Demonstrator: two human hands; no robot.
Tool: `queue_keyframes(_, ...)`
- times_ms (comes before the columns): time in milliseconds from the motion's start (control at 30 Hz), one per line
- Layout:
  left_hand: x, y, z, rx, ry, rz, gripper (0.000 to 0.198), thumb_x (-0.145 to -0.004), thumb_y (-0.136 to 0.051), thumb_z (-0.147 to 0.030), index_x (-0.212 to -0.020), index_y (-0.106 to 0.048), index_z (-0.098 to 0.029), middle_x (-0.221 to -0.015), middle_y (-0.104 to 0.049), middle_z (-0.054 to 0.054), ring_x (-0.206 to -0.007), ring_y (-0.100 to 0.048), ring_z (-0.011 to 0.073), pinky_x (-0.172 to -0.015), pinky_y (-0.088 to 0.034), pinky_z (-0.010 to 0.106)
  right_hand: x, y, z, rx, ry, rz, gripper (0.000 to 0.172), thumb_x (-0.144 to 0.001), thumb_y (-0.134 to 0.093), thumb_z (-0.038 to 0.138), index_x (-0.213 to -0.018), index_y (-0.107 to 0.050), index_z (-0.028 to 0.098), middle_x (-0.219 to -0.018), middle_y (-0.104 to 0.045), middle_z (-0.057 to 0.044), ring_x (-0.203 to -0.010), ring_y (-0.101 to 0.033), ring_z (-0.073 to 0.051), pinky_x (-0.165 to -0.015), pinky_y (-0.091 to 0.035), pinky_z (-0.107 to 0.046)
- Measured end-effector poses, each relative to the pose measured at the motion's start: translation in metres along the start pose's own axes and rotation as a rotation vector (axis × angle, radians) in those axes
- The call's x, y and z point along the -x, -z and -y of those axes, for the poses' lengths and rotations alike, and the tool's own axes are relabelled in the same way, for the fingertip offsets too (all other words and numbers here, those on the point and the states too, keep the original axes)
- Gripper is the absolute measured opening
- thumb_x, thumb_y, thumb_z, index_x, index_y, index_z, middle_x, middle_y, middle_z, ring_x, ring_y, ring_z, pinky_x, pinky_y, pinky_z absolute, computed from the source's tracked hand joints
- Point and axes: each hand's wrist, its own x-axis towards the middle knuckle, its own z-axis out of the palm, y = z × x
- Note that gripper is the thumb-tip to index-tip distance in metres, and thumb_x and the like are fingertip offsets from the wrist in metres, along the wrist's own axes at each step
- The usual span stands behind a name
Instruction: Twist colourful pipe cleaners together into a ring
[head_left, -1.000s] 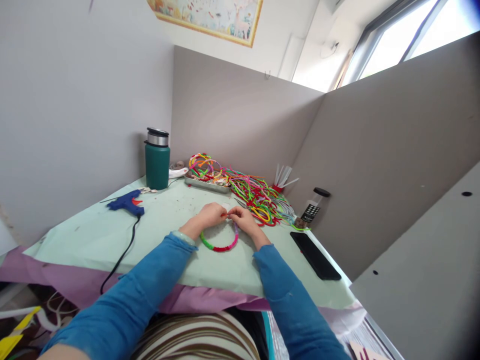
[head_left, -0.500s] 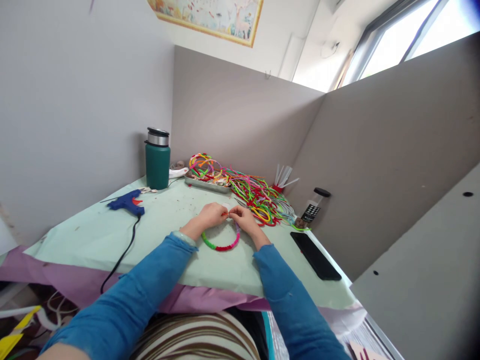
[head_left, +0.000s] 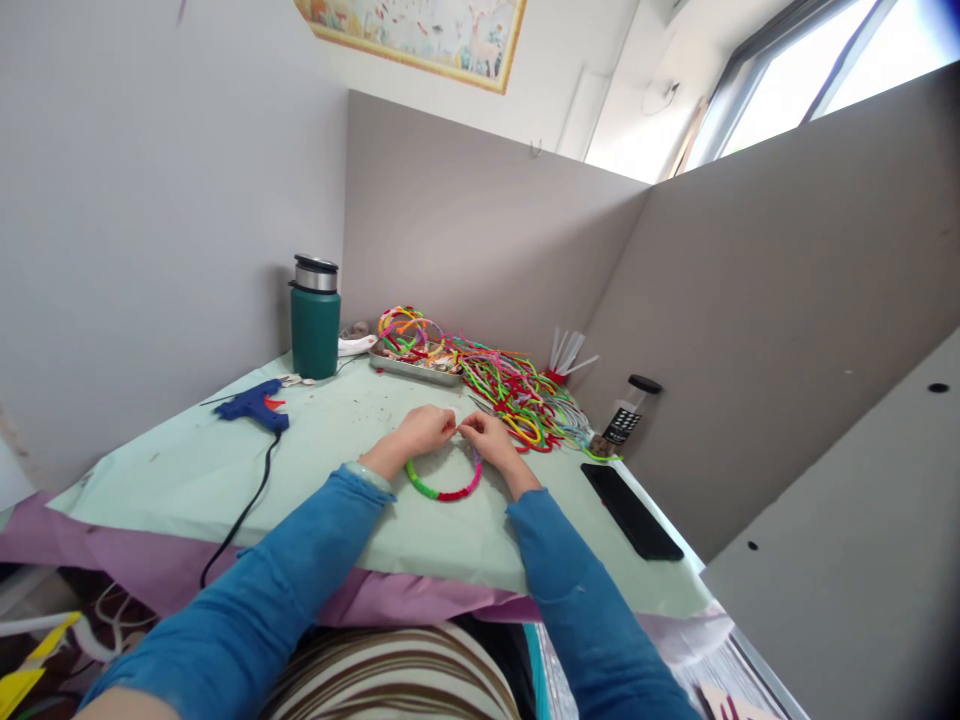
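A ring wrapped in green, red, pink and purple fuzzy stems (head_left: 452, 495) lies on the pale green table cover, its far part hidden behind my hands. My left hand (head_left: 424, 430) pinches at the ring's far side, fingertips together. Close beside it, my right hand (head_left: 486, 437) is pinched too, its fingertips almost meeting those of the left. What sits between the fingertips is too small to make out. Just beyond my right hand lie scissors (head_left: 481, 404), partly hidden.
Behind the hands are a metal tray (head_left: 416, 370) of craft pieces and a pile of colourful stems (head_left: 510, 385). A blue glue gun (head_left: 255, 404) and green bottle (head_left: 315, 330) stand left; a black phone (head_left: 631, 512) and black-lidded jar (head_left: 628, 415) are right.
The ring has shifted very slightly to the right. Both hands stay in nearly the same place, with a small change at the fingertips.
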Motion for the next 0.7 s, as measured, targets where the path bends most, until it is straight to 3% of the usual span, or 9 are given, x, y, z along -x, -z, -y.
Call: queue_keyframes(700,0.0015,0.0007,-0.0029,-0.139,-0.034,0.045,0.025,-0.08,-0.043,-0.03,-0.081,-0.066,-0.02,-0.081,-0.067,0.009,-0.08,-0.06,0.0201,-0.069,-0.041,0.027,0.0019,0.0004,0.0039,0.042,0.006,0.043,0.015,-0.071,-0.055,0.03,-0.071,-0.059,0.016,-0.065,-0.058,0.001,-0.06,-0.049,-0.011,-0.056,-0.036,-0.022)
